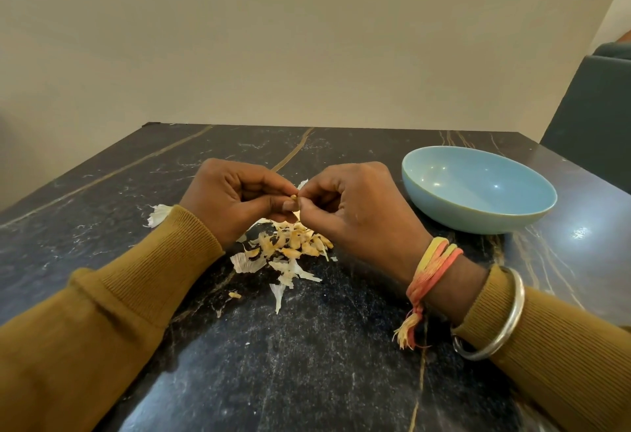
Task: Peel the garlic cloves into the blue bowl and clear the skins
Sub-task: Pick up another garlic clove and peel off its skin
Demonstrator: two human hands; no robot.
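My left hand (235, 197) and my right hand (355, 208) meet above the table, and both pinch one small garlic clove (293, 197) between their fingertips. Only a sliver of the clove shows between the fingers. Just below the hands lies a heap of garlic cloves (297, 244) mixed with papery white skins (249, 262). More skin scraps lie toward me, and one piece of skin (158, 215) sits by my left wrist. The blue bowl (444, 213) stands to the right of my right hand, and nothing shows inside it.
The dark marble table (307, 363) runs to a far edge by a plain wall. A dark chair (594, 117) stands at the table's right side. My right wrist wears a thread band and a metal bangle (505, 322).
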